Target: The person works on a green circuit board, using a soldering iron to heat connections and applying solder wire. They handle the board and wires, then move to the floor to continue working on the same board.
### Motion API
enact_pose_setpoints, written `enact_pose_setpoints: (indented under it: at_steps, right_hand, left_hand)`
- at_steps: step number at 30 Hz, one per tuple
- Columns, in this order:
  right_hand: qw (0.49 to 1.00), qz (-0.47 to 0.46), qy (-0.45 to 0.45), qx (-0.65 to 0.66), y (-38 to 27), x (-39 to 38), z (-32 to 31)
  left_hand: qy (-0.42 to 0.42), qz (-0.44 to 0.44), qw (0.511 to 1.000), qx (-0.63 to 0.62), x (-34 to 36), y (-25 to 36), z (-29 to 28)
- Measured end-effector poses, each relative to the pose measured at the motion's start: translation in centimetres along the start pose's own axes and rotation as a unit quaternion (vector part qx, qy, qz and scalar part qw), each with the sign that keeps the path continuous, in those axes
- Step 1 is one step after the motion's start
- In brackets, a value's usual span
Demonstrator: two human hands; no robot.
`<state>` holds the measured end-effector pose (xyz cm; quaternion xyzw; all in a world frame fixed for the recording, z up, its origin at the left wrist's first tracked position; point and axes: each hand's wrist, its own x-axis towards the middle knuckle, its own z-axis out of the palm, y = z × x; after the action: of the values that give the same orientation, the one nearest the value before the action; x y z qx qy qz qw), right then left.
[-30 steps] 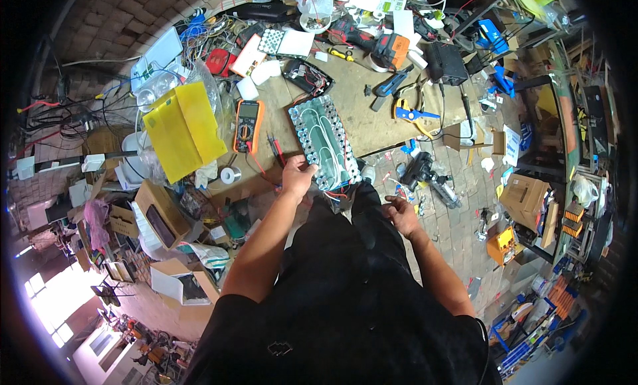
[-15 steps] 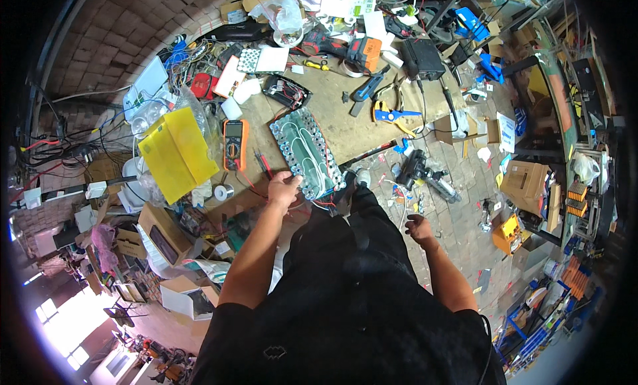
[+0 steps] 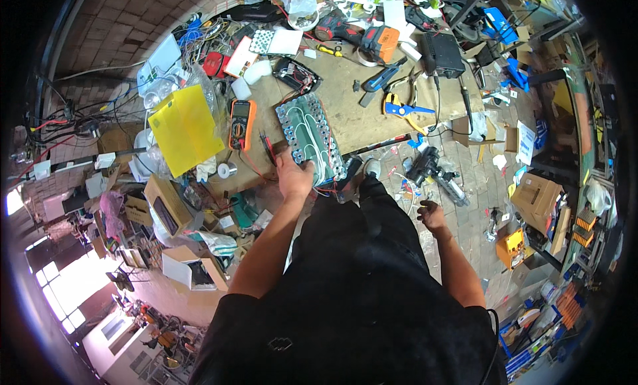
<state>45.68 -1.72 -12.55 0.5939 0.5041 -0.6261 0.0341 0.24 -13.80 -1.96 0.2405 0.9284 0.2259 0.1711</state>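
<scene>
A battery pack (image 3: 307, 129) lies slanted on the workbench, a green sheet on top, white wires looped over it and rows of round cell ends along its edges. Its near end reaches the bench's front edge. My left hand (image 3: 294, 174) closes on the pack's near left corner, the thumb toward the near end; some fingers are hidden. Beside that hand lie red and black test probes (image 3: 268, 144), and left of them an orange multimeter (image 3: 240, 124). My right hand (image 3: 432, 215) hangs past the bench over the floor, fingers loosely bent and apart, with nothing visible in it.
Blue-and-yellow wire strippers (image 3: 407, 110), a utility knife (image 3: 382, 79) and a cordless drill (image 3: 379, 42) lie farther back. A yellow sheet (image 3: 186, 130) is at the left. A black device with a clear tube (image 3: 435, 174) lies on the floor near my right hand.
The whole view has shifted slightly. My left hand has moved a little farther along the pack's left edge and now covers more of the near corner. My right hand stays off the bench.
</scene>
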Motion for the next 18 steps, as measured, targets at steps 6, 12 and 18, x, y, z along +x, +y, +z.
enact_pose_setpoints:
  at_steps: [6,12,18]
  right_hand:
    - [0.999,-0.039,-0.024,-0.009,-2.1,1.8,-2.7]
    - [0.998,-0.034,-0.011,-0.041,-4.4,2.2,-4.0]
    - [0.996,-0.042,-0.038,-0.063,-4.3,3.1,-4.3]
  left_hand:
    - [-0.005,0.118,0.985,0.127,-0.6,1.6,-0.2]
    - [-0.080,0.087,0.974,0.194,0.1,2.6,-0.8]
    - [-0.115,0.068,0.964,0.228,0.2,4.4,-0.7]
